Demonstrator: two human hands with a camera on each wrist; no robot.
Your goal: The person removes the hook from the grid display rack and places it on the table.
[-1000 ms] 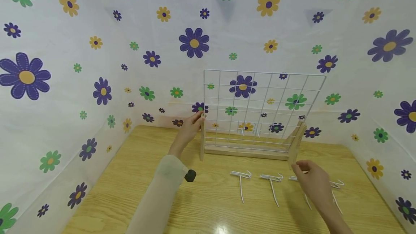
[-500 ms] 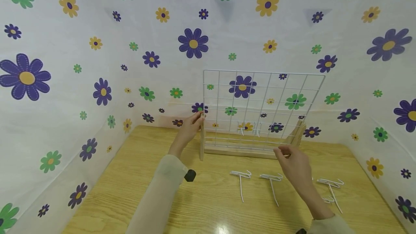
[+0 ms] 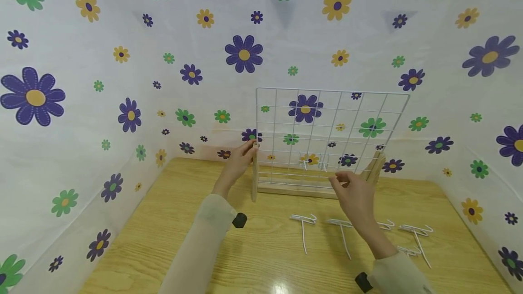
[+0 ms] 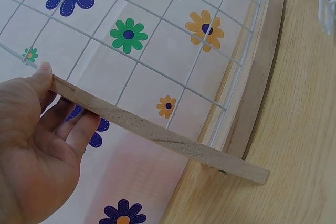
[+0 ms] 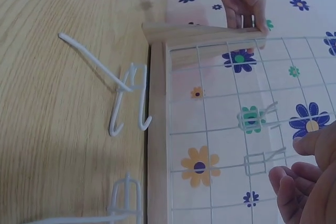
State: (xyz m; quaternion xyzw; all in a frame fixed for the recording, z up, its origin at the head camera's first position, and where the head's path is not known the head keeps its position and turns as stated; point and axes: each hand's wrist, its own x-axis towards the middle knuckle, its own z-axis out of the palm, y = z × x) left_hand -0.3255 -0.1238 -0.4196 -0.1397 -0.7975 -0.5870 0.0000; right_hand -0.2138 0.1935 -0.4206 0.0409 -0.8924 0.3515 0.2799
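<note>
A white wire grid rack (image 3: 339, 91) stands upright on a wooden base (image 3: 294, 191) with wooden side pieces. My left hand (image 3: 236, 164) grips the top end of the left wooden side piece (image 4: 157, 132), with the thumb over it and fingers below. Two white wire hooks hang side by side low on the grid, the left hook (image 3: 304, 165) and the right hook (image 3: 324, 164). My right hand (image 3: 355, 198) hovers in front of the lower right part of the grid, close to them. Its thumb and loosely bent fingers are apart, with nothing seen between them.
Several loose white hooks lie on the wooden table (image 3: 245, 257) in front of the rack, such as the leftmost hook (image 3: 303, 219) and the rightmost hook (image 3: 417, 231). My right forearm partly covers others. A flower-printed sheet (image 3: 204, 80) surrounds the table.
My right hand has moved left and up from over the loose hooks at the right to the front of the grid. My left hand has stayed on the wooden side piece.
</note>
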